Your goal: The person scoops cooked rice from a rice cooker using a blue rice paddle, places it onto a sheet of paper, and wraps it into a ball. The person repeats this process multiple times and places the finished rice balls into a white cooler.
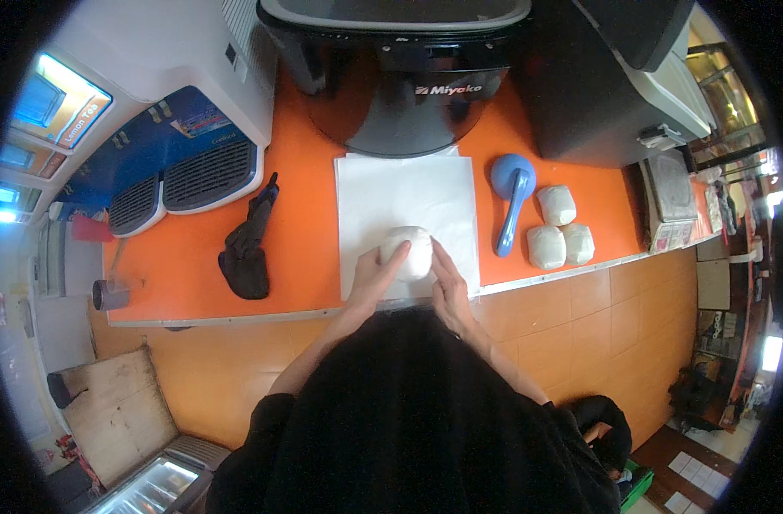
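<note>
Between my two hands is a rounded bundle wrapped in white paper [412, 257], over a stack of white paper sheets [404, 186]. My left hand [373, 273] grips the bundle's left side, thumb across its front. Along the right side, the fingers of my right hand [449, 279] press against the wrapping. What the bundle contains is hidden. To the right lie a blue rice scoop [512, 199] and three similar paper-wrapped bundles [547, 247] grouped close together.
A black Miyako rice cooker [398, 96] stands behind the paper on the orange counter [308, 231]. Dark cloth [247, 250] lies left, near a drinks dispenser [208, 167]. A large black box-like container [578, 96] stands back right. Another person [600, 427] is at the lower right.
</note>
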